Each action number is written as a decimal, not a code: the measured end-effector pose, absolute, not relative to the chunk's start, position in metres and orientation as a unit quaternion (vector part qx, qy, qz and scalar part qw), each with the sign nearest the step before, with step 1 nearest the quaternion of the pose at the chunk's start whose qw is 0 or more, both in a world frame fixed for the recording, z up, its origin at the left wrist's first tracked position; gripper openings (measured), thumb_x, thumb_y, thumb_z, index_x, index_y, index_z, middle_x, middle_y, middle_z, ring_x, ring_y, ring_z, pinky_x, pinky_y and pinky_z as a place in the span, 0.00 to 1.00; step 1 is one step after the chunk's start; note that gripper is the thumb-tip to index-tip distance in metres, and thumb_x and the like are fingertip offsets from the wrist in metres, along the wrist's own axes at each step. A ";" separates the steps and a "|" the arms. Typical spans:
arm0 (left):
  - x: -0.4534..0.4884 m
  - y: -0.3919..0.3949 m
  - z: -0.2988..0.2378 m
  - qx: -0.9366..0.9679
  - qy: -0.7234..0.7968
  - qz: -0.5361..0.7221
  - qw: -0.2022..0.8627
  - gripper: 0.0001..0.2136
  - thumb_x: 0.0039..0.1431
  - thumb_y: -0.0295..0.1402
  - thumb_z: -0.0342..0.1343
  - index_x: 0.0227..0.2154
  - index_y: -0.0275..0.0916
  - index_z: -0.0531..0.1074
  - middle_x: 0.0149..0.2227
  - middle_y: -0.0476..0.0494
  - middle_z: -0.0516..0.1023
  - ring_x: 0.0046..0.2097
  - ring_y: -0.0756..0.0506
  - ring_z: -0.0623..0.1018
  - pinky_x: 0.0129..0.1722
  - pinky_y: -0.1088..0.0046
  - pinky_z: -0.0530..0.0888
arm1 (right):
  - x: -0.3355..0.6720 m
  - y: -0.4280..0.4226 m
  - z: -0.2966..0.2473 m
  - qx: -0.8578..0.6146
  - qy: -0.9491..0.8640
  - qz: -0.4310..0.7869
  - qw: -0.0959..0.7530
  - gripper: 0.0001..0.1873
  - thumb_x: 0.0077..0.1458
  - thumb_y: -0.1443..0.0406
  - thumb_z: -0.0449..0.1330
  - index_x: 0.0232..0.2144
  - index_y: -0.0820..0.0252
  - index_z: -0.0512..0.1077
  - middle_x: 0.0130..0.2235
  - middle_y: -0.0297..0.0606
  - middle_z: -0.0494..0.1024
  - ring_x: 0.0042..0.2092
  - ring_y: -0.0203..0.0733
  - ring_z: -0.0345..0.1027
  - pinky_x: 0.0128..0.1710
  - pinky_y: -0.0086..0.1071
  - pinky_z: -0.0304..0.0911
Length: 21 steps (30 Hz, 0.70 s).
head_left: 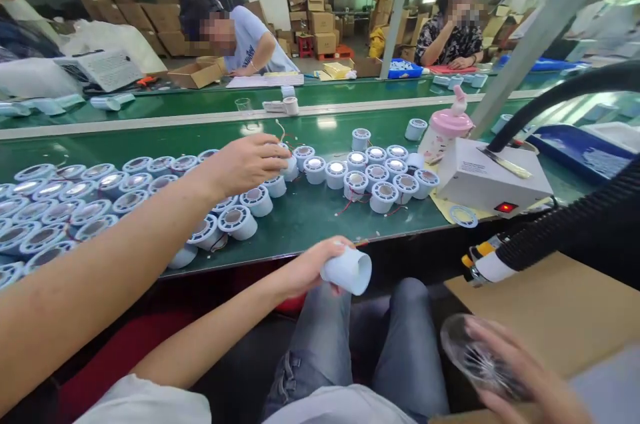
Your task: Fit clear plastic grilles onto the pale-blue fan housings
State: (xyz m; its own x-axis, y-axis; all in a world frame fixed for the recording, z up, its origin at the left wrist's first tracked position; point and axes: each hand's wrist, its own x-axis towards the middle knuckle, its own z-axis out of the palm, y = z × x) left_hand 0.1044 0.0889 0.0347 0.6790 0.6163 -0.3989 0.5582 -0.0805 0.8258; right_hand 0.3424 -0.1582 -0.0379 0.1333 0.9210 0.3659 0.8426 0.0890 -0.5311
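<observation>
My left hand [323, 263] is wrapped round a pale blue plastic cylinder [347, 271], held tilted above my lap, its open end facing right. At the lower right, my right hand [530, 371] is smeared by motion. Between its fingers is a clear round plastic cover [467, 347] with fine lines fanning out from its middle. On the green bench, a co-worker's hand [255, 161] reaches in from the left and touches one of the light blue round housings [290, 169]. Several similar housings [385, 196] with thin red wires stand in a cluster in front of me.
Rows of housings [75, 211] cover the bench's left side. A grey box [493, 177] with a lit red switch stands at right beside a pink-lidded cup [447, 131]. A black hose [575, 217] hangs over cardboard [565, 304]. Two people sit across the bench.
</observation>
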 end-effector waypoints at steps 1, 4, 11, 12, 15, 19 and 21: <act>0.111 0.080 0.030 0.702 0.369 0.002 0.609 0.21 0.68 0.38 0.32 0.44 0.46 0.72 0.36 0.47 0.80 0.30 0.49 0.78 0.26 0.73 0.71 | 0.331 -0.154 -0.035 -0.664 -0.672 0.055 0.325 0.24 0.63 0.60 0.54 0.60 0.49 0.62 0.56 0.45 0.68 0.52 0.48 0.69 0.44 0.35 0.72; 0.128 0.061 0.020 0.689 0.263 -0.059 0.673 0.20 0.69 0.39 0.36 0.41 0.43 0.75 0.39 0.47 0.80 0.30 0.49 0.78 0.26 0.73 0.70 | 0.304 -0.129 -0.028 -0.662 -0.689 0.002 0.295 0.29 0.59 0.66 0.56 0.62 0.48 0.61 0.57 0.48 0.64 0.55 0.56 0.65 0.47 0.44 0.70; 0.143 0.053 0.008 0.820 0.147 0.040 0.552 0.10 0.61 0.39 0.53 0.38 0.39 0.75 0.40 0.45 0.74 0.43 0.46 0.73 0.46 0.70 0.70 | 0.298 -0.108 -0.014 -0.699 -0.618 0.176 0.313 0.09 0.51 0.72 0.60 0.34 0.55 0.76 0.56 0.45 0.65 0.54 0.57 0.63 0.49 0.49 0.67; 0.142 0.052 0.006 0.825 0.154 0.061 0.540 0.11 0.61 0.40 0.54 0.40 0.39 0.74 0.41 0.44 0.74 0.43 0.46 0.73 0.46 0.69 0.70 | 0.299 -0.109 -0.011 -0.690 -0.598 0.235 0.334 0.04 0.51 0.69 0.62 0.31 0.56 0.75 0.54 0.45 0.66 0.54 0.55 0.64 0.50 0.47 0.66; 0.140 0.048 -0.003 0.822 0.157 0.094 0.540 0.21 0.51 0.44 0.64 0.46 0.42 0.73 0.42 0.44 0.71 0.42 0.46 0.73 0.45 0.69 0.72 | 0.298 -0.112 -0.003 -0.673 -0.516 0.349 0.397 0.08 0.56 0.61 0.61 0.27 0.57 0.73 0.48 0.43 0.69 0.50 0.50 0.67 0.46 0.39 0.67; 0.139 0.046 -0.015 0.838 0.122 0.123 0.517 0.29 0.39 0.45 0.71 0.48 0.45 0.74 0.51 0.40 0.65 0.52 0.41 0.71 0.54 0.62 0.70 | 0.301 -0.112 -0.002 -0.667 -0.428 0.393 0.466 0.14 0.59 0.59 0.58 0.24 0.57 0.74 0.46 0.42 0.71 0.46 0.47 0.68 0.37 0.33 0.66; 0.139 0.045 -0.017 0.844 0.098 0.113 0.515 0.31 0.39 0.43 0.71 0.50 0.46 0.74 0.57 0.37 0.62 0.57 0.37 0.67 0.57 0.58 0.67 | 0.305 -0.112 -0.004 -0.659 -0.398 0.406 0.492 0.15 0.57 0.59 0.61 0.21 0.58 0.74 0.43 0.42 0.73 0.46 0.47 0.68 0.37 0.33 0.67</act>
